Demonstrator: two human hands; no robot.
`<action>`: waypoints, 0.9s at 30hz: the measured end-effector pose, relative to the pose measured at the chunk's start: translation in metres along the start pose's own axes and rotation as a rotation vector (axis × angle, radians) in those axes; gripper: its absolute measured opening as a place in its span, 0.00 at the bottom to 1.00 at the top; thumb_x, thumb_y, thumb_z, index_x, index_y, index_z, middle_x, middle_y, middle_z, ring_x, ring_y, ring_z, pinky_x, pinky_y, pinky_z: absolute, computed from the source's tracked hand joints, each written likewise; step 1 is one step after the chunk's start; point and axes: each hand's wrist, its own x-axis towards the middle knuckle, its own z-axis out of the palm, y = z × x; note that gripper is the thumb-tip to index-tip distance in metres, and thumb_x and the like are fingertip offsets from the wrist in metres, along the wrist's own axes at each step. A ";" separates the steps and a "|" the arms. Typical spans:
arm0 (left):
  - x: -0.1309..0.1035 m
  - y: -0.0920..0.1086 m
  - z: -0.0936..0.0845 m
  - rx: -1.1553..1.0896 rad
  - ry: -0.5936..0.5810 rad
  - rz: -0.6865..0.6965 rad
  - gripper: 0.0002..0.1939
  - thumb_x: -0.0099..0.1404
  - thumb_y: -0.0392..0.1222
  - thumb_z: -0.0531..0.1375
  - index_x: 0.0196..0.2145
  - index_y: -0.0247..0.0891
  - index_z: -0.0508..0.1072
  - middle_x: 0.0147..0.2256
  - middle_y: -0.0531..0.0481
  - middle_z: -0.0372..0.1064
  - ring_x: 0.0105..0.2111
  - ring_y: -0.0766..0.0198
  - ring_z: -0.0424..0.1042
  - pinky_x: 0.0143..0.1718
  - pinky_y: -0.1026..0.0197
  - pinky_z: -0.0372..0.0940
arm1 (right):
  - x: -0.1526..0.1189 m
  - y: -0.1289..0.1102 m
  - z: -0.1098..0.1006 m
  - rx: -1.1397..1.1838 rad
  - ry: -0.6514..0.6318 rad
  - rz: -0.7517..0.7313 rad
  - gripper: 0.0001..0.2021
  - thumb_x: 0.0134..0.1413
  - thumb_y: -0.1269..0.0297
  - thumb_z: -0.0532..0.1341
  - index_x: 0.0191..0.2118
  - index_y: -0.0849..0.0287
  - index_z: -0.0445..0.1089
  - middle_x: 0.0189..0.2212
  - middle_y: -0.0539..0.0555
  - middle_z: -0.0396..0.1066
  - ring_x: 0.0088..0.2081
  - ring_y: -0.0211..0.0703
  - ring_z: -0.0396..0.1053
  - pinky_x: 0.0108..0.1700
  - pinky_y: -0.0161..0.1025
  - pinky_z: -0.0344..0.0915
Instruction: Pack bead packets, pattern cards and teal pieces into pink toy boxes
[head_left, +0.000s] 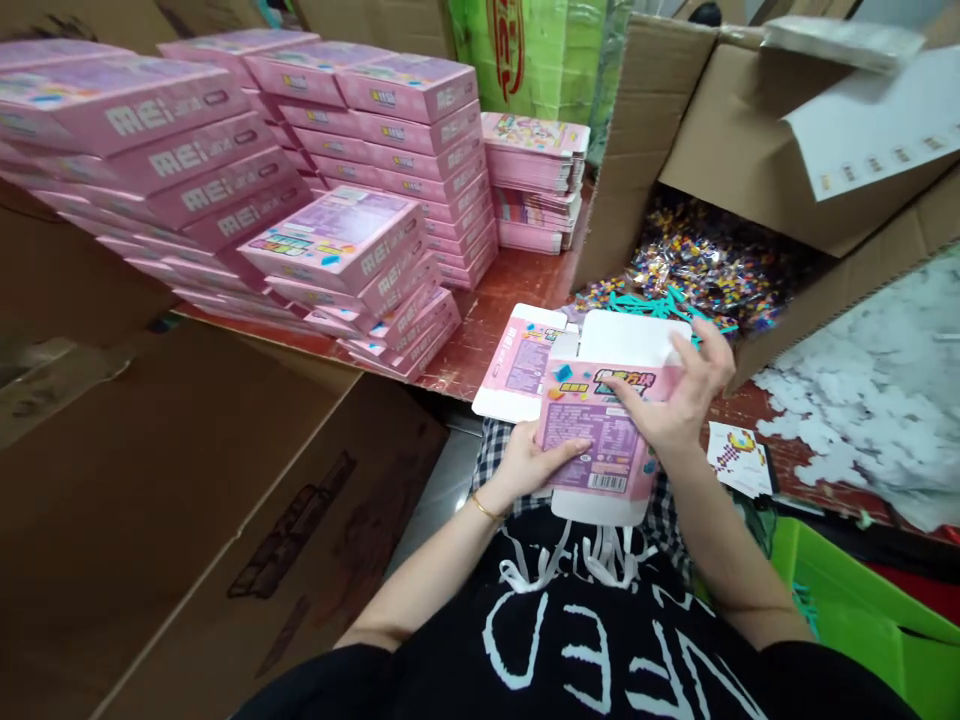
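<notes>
A flattened-looking pink and purple box point(592, 440) with its white end flaps open is held in front of my chest. My left hand point(532, 462) grips its left edge, thumb across the printed face. At the upper right edge my right hand point(679, 395) holds it, thumb on the front and fingers raised near the top flap. Another open pink box point(514, 365) lies behind it at the table edge. Teal sticks point(660, 303) lie just beyond the held box.
Tall stacks of pink boxes point(187, 165) stand at the left. Folded cartons point(536, 150) are piled behind. A cardboard box point(637, 120) with small colourful packets point(697, 260) is at the right, near white pieces point(862, 400), printed cards point(739, 458) and a green bin point(847, 610).
</notes>
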 end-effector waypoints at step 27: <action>0.047 -0.044 0.044 -0.070 0.182 -0.013 0.14 0.57 0.47 0.65 0.38 0.38 0.71 0.34 0.51 0.70 0.33 0.64 0.69 0.39 0.60 0.64 | -0.081 0.059 -0.018 0.726 -0.357 1.040 0.17 0.39 0.50 0.72 0.33 0.57 0.78 0.32 0.53 0.77 0.34 0.45 0.73 0.39 0.42 0.69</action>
